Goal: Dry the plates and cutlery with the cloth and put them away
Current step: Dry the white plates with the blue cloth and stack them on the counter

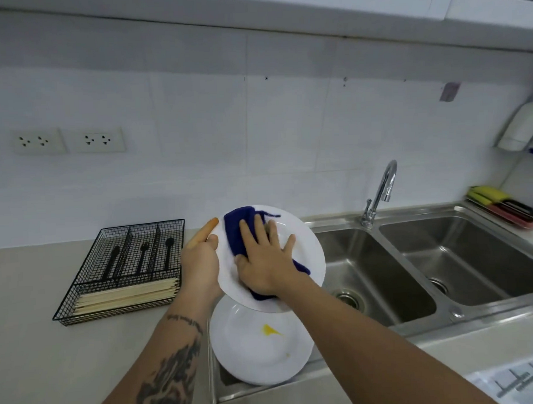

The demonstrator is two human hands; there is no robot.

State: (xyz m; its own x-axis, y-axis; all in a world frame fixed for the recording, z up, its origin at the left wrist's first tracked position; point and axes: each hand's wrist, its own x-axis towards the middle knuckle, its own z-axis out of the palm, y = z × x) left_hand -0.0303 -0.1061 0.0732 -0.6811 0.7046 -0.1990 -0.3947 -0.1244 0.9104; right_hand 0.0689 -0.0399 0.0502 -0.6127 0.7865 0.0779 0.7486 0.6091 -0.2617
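A white plate is held tilted above the counter, and my left hand grips its left rim. My right hand presses a dark blue cloth flat against the plate's face with spread fingers. Below it a second white plate with a yellow smear lies on the steel drainer. A black wire cutlery tray on the counter at left holds black cutlery and pale chopsticks.
A double steel sink with a tap lies to the right. An orange-tipped wooden handle shows behind my left hand. Sponges on a rack sit far right. Wall sockets are on the tiles at left.
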